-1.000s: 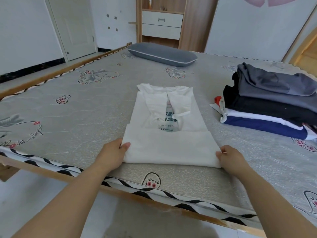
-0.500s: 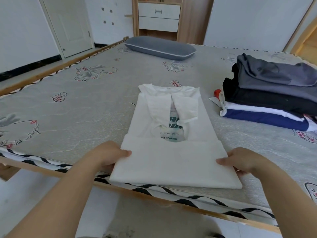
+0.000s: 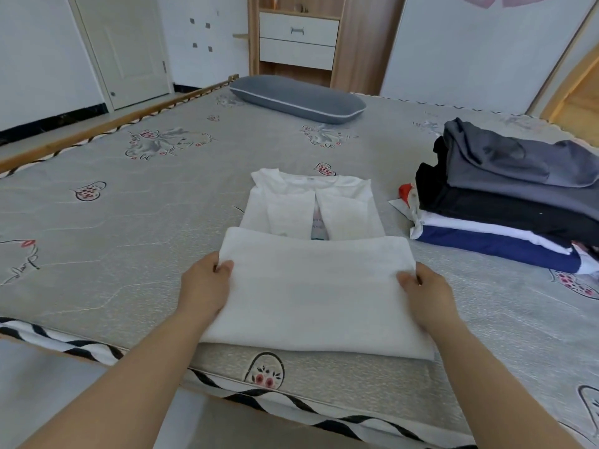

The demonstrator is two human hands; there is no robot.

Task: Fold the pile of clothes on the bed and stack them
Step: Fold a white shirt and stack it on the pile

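Note:
A white T-shirt (image 3: 314,286) lies on the grey mattress (image 3: 129,228) near its front edge, sleeves folded in and its lower part doubled up over the middle. My left hand (image 3: 205,286) grips the left end of that folded part, thumb on top. My right hand (image 3: 424,294) grips the right end in the same way. The collar end of the shirt lies flat farther back. A stack of folded clothes (image 3: 505,196) sits on the mattress to the right, with a grey garment on top, black, white and navy ones below.
A grey pillow (image 3: 298,98) lies at the far side of the bed. Behind it stands a wooden cabinet with white drawers (image 3: 296,40). A white door (image 3: 126,50) is at the back left. The bed's wooden frame (image 3: 81,134) runs along the left edge.
Both hands have carried the folded lower part of the white shirt forward over its middle, covering more of the sleeves and print. The view has shifted slightly.

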